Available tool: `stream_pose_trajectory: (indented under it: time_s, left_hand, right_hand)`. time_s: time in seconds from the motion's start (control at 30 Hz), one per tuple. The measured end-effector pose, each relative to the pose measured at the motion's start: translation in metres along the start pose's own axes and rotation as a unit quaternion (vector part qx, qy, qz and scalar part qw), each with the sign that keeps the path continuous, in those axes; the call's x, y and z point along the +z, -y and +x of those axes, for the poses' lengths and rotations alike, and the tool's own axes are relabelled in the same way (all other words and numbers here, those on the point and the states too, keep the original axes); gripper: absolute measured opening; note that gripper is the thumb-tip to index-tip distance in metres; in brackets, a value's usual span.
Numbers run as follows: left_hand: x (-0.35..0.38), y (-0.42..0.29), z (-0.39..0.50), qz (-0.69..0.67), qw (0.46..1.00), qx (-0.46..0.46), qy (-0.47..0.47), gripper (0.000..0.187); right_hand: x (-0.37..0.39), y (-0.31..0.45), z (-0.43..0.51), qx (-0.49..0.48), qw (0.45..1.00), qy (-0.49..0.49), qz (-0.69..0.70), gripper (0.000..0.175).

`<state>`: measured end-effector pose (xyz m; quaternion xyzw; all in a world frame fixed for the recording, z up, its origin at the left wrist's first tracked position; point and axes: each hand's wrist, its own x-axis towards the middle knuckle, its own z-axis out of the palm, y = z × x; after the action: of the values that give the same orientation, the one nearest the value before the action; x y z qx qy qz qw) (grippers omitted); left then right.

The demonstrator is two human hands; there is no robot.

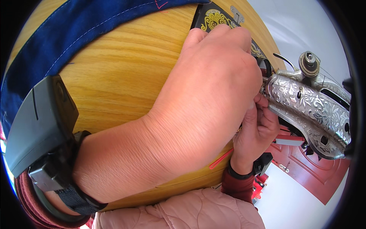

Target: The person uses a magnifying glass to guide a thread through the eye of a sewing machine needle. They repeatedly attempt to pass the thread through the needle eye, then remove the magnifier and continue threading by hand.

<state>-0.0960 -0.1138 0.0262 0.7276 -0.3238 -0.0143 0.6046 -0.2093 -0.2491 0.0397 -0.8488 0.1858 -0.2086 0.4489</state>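
Note:
My left hand [217,65] reaches from the lower left over the black, gold-patterned bed [216,18] of a sewing machine. Its back faces up and its fingers curl downward, so whatever they touch is hidden. My right hand [257,128] is beside it on the right, thumb and fingers bent close together near the lower end of the needle area. Whether anything is between its fingertips cannot be seen. Just right of both hands is the engraved silver metal face plate [303,100] of the sewing machine, with a round thread tension dial [309,64] above it.
Dark blue stitched fabric [94,25] curves across the wooden tabletop [123,65] at upper left. A red cord loop [221,159] lies near the right wrist. Black devices are strapped to both wrists. A pink quilted garment [183,211] is at the bottom, a red panelled door [311,169] at lower right.

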Motion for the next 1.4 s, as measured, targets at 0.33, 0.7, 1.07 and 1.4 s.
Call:
stream_pose_trajectory:
  time_s: [0.33,0.7,1.07,1.4]
  left_hand:
    - [0.0,0.002,0.0,-0.028,1.0,-0.007,-0.003,0.01]
    - [0.002,0.002,0.001,-0.018,1.0,-0.007,-0.018,0.008]
    - [0.017,0.0,0.003,0.078,0.995,0.01,-0.064,0.01]
    - [0.014,-0.001,0.002,0.111,0.992,0.011,-0.052,0.011]
  right_hand:
    - [0.003,0.005,0.001,0.015,1.0,0.007,0.021,0.02]
    - [-0.002,-0.001,0.002,0.014,0.999,-0.052,-0.007,0.011]
    - [-0.006,0.002,0.001,0.03,0.997,-0.064,-0.009,0.014]
    - [-0.007,0.001,0.001,0.03,0.998,-0.061,-0.01,0.015]
